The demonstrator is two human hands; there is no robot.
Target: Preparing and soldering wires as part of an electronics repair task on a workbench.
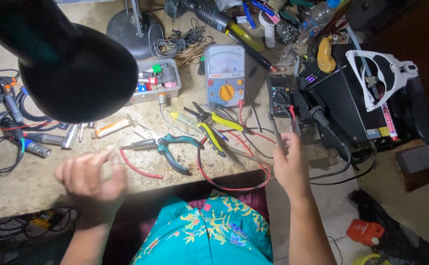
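**Left hand pinching a small part, right hand at the probe leads**

I read this as an electrical check on a small piece, at the stage where part and probe are being brought together.

My left hand [89, 177] hovers over the front edge of the desk [18, 186], fingers curled with thumb and forefinger pinched. Something small seems to sit in that pinch, but motion blur keeps me from saying what. A short red wire [135, 167] lies on the desk just beside it, near the teal pliers [173, 147].

My right hand [289, 164] is at the desk's front right corner, fingers pointing up toward the black meter [279, 95]. It appears to grip a thin probe [277, 137], though I cannot tell how firmly. The red lead [234, 181] loops along the front edge between the hands.

The grey analogue meter [225, 74] stands further back, mid-desk, with yellow cutters [214, 128] in front of it. A black lamp head [72, 68] hides the back left of the desk.

My judgement: the next move calls for steadying the left pinch and bringing the probe tip across without snagging the looped lead.
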